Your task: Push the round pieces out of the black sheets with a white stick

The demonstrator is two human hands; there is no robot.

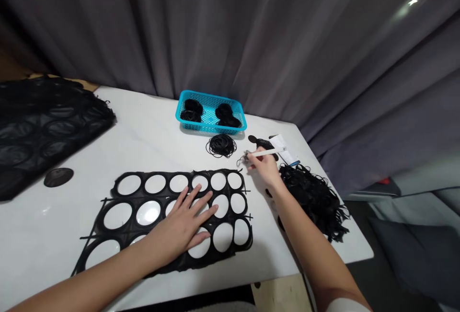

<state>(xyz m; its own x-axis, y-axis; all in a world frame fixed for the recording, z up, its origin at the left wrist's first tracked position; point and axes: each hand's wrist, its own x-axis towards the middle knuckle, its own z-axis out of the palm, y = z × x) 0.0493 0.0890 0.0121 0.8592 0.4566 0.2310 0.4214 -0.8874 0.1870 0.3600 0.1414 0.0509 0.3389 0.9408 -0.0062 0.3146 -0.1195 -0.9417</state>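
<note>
Hands (178, 228) (264, 168), one on black sheet (136, 197) (table edge (268, 266) close)

A grey pleated curtain (230, 29) hanging behind the white counter (143, 144), a star-shaped glint of light (414, 1) high on the curtain, dark floor (359, 264) right of the counter, a grey cushion (413, 259) beyond it, a pale wooden panel (280, 293) beneath the counter's front edge

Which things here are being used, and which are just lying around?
Being used:
left hand flat on a black sheet with round holes
right hand holding a white-handled tool

Lying around:
blue plastic basket
coil of black bands
heap of black strips
dark mesh sheet
dark round disc
</note>
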